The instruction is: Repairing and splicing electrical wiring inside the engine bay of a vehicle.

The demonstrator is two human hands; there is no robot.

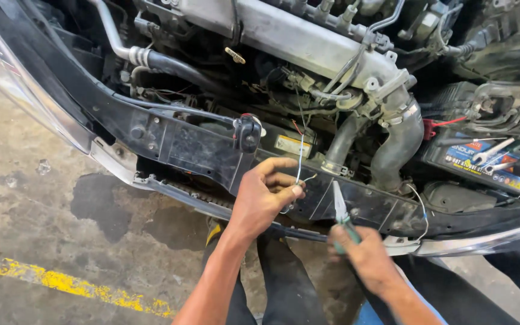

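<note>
A thin wire (300,157) is pinched taut in the left hand (263,195) near the black front panel (200,150), so pliers (339,207), gripped in the right hand (362,253), can reach it

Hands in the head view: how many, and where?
2. Left hand pinches a thin wire at the front crossmember; right hand grips green-handled pliers just right of it. No others show.

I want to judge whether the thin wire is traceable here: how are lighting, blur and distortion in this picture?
Head view: daylight is even on the left hand and thin wire, which reads sharp; the right hand with the pliers is slightly motion-blurred; the engine bay falls into deep shadow; the bumper curves from wide-angle distortion.
</note>
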